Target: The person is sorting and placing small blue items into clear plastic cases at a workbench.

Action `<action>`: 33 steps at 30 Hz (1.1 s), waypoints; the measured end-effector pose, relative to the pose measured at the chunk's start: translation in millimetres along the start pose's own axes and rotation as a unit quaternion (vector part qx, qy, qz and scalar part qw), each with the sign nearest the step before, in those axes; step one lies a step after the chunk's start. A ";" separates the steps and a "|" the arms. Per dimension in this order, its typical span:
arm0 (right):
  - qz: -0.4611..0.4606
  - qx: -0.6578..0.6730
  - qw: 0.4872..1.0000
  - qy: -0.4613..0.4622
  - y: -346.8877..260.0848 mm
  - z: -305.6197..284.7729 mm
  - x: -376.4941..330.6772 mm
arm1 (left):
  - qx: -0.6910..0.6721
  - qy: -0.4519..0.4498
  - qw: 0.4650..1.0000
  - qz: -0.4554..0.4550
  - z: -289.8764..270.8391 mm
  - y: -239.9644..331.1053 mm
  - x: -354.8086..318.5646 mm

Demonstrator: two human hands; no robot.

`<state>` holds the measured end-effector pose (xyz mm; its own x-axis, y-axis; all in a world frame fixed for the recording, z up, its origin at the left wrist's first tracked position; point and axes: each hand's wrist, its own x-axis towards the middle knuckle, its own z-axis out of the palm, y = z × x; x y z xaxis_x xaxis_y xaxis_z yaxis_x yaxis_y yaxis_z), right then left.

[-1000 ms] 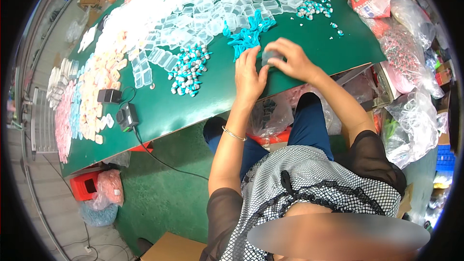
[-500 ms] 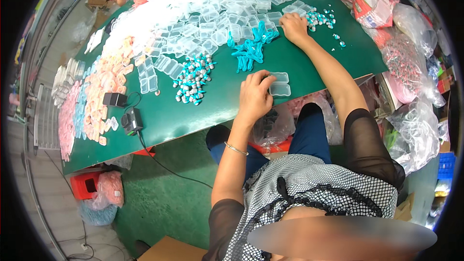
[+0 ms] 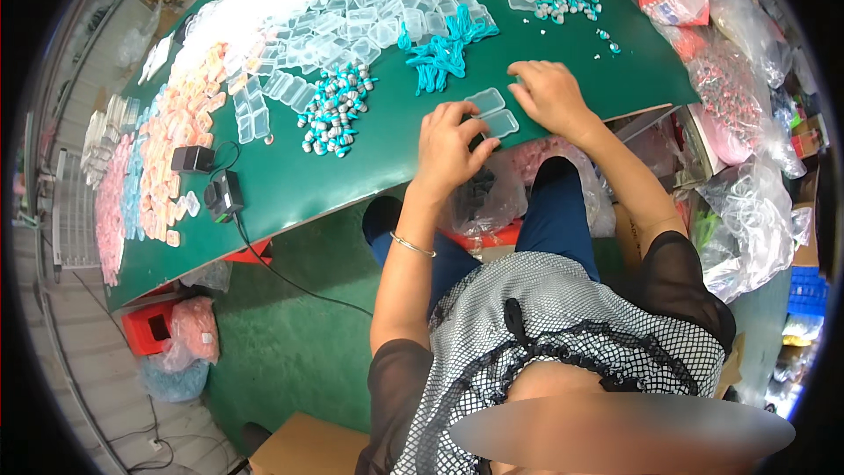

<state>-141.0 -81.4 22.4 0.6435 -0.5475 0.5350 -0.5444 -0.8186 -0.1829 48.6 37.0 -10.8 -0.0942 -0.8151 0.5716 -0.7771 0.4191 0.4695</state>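
Observation:
A small clear plastic box (image 3: 500, 123), opened into two halves, lies near the front edge of the green table. My left hand (image 3: 448, 148) is at its left side, thumb and fingers apart and curved, apparently touching its edge. To the right of the box is my right hand (image 3: 554, 98), its fingers bent and spread from the thumb, with nothing visible in it. Behind the box lies a heap of turquoise cord bundles (image 3: 444, 60). Left of these sits a pile of small turquoise-and-grey capped pieces (image 3: 334, 110).
A large heap of clear boxes (image 3: 369, 22) covers the table's far side. More capped pieces (image 3: 570, 6) lie at the far right. Peach pieces (image 3: 180, 136) and a black device with a cable (image 3: 223, 198) are at left. Filled plastic bags (image 3: 738, 114) line the right side.
My right hand has come back from the far-right boxes to beside the opened box. My left hand's fingers have spread, and the box now sits tilted. The whole view has shifted slightly.

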 end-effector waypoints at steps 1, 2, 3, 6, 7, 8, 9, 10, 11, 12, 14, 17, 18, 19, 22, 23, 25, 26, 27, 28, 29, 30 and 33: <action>0.056 0.089 0.994 -0.041 -3.7 0.1 0.2 | 0.000 0.007 1.000 0.003 -1.1 -0.5 0.0; 0.110 0.177 0.975 -0.082 -5.5 -0.5 1.3 | 0.001 0.014 1.000 0.007 -3.6 -0.4 -1.5; 0.110 0.180 0.974 -0.081 -3.0 -1.3 0.6 | 0.005 0.011 1.000 0.005 -7.8 0.0 -4.5; -0.031 0.061 0.998 0.009 16.0 -0.7 -8.3 | 0.022 0.055 0.998 -0.002 -21.1 -1.8 -16.0; -0.032 0.086 0.995 -0.027 26.9 -0.9 -19.7 | 0.029 0.056 0.998 -0.006 -25.9 -5.3 -19.4; -0.035 0.113 0.991 -0.065 32.0 -1.6 -27.3 | 0.064 0.073 0.995 -0.025 -31.2 -10.9 -23.4; -0.041 0.121 0.990 -0.066 36.7 -0.5 -32.0 | 0.099 0.090 0.990 -0.044 -37.0 -18.1 -27.0; -0.030 0.117 0.990 -0.070 36.7 -2.7 -35.4 | 0.136 0.111 0.981 -0.080 -43.6 -28.0 -31.4; -0.016 0.110 0.991 -0.073 36.4 -3.6 -38.2 | 0.181 0.118 0.969 -0.118 -53.3 -34.5 -33.4; -0.017 0.116 0.990 -0.073 36.6 -2.0 -39.6 | 0.225 0.125 0.954 -0.154 -61.0 -39.7 -34.9; 0.013 0.101 0.994 -0.050 36.4 4.1 -35.1 | 0.290 0.139 0.934 -0.156 -73.7 -45.6 -32.3; 0.023 0.102 0.994 -0.043 31.4 9.2 -27.0 | 0.373 0.137 0.902 -0.166 -79.5 -57.8 -24.2; 0.032 0.095 0.994 -0.050 29.7 9.6 -24.7 | 0.396 0.122 0.892 -0.178 -78.9 -64.1 -20.9; 0.034 0.093 0.994 -0.047 30.0 8.6 -24.7 | 0.417 0.119 0.886 -0.165 -76.2 -69.6 -15.0; 0.048 0.093 0.994 -0.020 33.8 8.9 -28.4 | 0.445 0.128 0.875 -0.140 -68.1 -79.1 -9.0; 0.044 0.118 0.992 -0.011 37.9 8.6 -30.6 | 0.449 0.126 0.876 -0.124 -63.4 -81.7 -5.2; 0.046 0.155 0.987 0.007 45.4 9.5 -32.1 | 0.441 0.094 0.882 -0.135 -59.1 -81.4 -6.9; 0.037 0.153 0.987 0.029 49.9 11.1 -30.2 | 0.441 0.081 0.883 -0.140 -60.7 -81.1 -7.6; 0.057 0.148 0.987 0.038 56.4 10.1 -27.1 | 0.442 0.082 0.884 -0.131 -59.8 -83.2 -6.8; 0.074 0.148 0.985 0.047 61.7 9.9 -22.3 | 0.447 0.082 0.882 -0.126 -60.6 -85.1 -7.6; 0.107 0.133 0.984 0.055 72.0 9.7 -16.4 | 0.446 0.078 0.882 -0.132 -60.7 -84.7 -5.9; 0.139 0.119 0.981 0.063 84.6 10.1 -8.7 | 0.442 0.079 0.884 -0.127 -58.9 -83.2 -5.0; 0.202 0.060 0.973 0.093 132.3 19.4 10.5 | 0.387 0.124 0.907 -0.110 -55.8 -73.6 1.3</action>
<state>-195.8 -198.8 -12.2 0.2748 -0.7975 0.5371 -0.6596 -0.5628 -0.4982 140.4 27.4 -7.1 0.1851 -0.6903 0.6994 -0.9732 -0.2277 0.0328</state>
